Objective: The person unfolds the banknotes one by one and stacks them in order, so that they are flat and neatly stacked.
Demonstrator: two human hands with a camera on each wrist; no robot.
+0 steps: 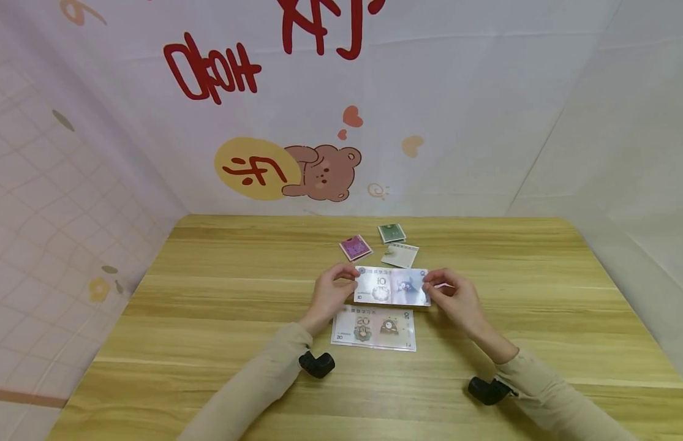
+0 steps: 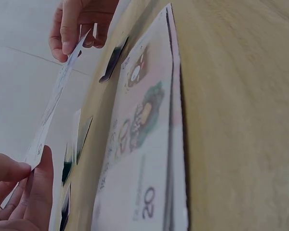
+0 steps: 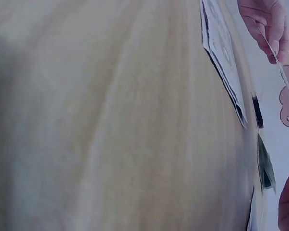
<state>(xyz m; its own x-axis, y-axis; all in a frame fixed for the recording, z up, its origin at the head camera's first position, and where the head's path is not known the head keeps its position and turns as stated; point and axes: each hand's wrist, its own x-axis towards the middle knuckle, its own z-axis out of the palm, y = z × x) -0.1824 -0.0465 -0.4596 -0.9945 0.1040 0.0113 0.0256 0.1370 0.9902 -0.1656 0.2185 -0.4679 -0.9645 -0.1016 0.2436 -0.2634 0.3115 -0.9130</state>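
A play banknote marked 10 is stretched flat between both hands, raised off the table in the wrist views. My left hand pinches its left end between thumb and fingers. At the opposite end, my right hand pinches the note the same way. Below it on the table lies a banknote marked 20, which shows layered edges in the left wrist view. Beyond the hands are three folded notes: a purple one, a green one and a pale one.
The wooden table reaches to a white backdrop cloth printed with red characters and a cartoon bear. A black wrist device is at the left sleeve, and another black device at the right.
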